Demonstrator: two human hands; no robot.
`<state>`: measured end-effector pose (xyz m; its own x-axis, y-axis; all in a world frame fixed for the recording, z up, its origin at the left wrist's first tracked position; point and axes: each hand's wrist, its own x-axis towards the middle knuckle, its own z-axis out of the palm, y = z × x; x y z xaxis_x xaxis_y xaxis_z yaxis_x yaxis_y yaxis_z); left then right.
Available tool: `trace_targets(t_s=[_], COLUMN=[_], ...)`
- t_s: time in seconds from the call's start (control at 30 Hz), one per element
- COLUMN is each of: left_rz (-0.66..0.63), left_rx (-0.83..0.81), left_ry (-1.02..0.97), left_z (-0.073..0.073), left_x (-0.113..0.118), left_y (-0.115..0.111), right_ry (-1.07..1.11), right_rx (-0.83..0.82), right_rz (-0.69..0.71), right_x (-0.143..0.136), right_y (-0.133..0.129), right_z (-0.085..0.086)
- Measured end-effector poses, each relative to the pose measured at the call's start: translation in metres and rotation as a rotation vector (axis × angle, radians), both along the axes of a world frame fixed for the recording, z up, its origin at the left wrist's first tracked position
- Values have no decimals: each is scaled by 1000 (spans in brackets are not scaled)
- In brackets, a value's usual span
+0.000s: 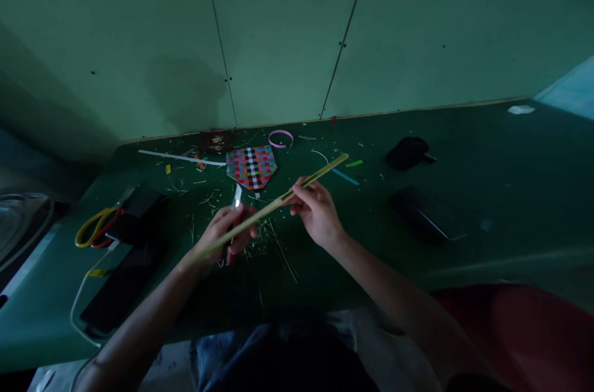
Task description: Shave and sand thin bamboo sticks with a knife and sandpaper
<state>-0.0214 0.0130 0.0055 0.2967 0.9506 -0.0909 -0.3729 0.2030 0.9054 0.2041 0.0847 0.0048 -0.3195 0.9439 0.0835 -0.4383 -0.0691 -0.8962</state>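
Note:
A long, pale yellow-green bamboo strip (266,209) slants across in front of me, with a hollowed stretch near its upper right end. Pinched around it beyond the middle are the fingers of my right hand (319,213). My left hand (218,234) is closed around a box cutter (237,195), its blade sticking up and a red part of the handle showing below. The lower end of the strip passes over my left hand and wrist; whether those fingers also grip it I cannot tell. A woven multicoloured pentagon piece (250,166) lies just past the blade.
Thin shavings (278,247) litter the green table (487,182). Scissors (99,228) with yellow and red handles and a dark box (137,216) with a cable lie left. To the right are a black pouch-like object (407,153) and another dark object (424,213). A pink ring (281,139) lies near the wall.

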Motion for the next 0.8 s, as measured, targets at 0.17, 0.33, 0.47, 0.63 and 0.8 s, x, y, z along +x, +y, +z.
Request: trace_targets(t_s=[0.17,0.33,0.47,0.63,0.8], left_rz=[246,380,439,394,432], left_rx=[7,20,10,27,43], left_ry=[-66,-144,-166,-91,-44], left_z=[-2,-2,2,3,-1], left_x=[4,4,0,4,4], left_y=[5,7,9,7,8], right_ry=[-20,-42,-96,-147,-249], right_rx=[21,227,310,374,539], right_rz=[-153,-74,13,-20,127], right_x=[-3,-16,-23,-25,-23], right_y=[-1,-27,-43,-44,-45], right_z=[-3,-7,-10,-15,-20])
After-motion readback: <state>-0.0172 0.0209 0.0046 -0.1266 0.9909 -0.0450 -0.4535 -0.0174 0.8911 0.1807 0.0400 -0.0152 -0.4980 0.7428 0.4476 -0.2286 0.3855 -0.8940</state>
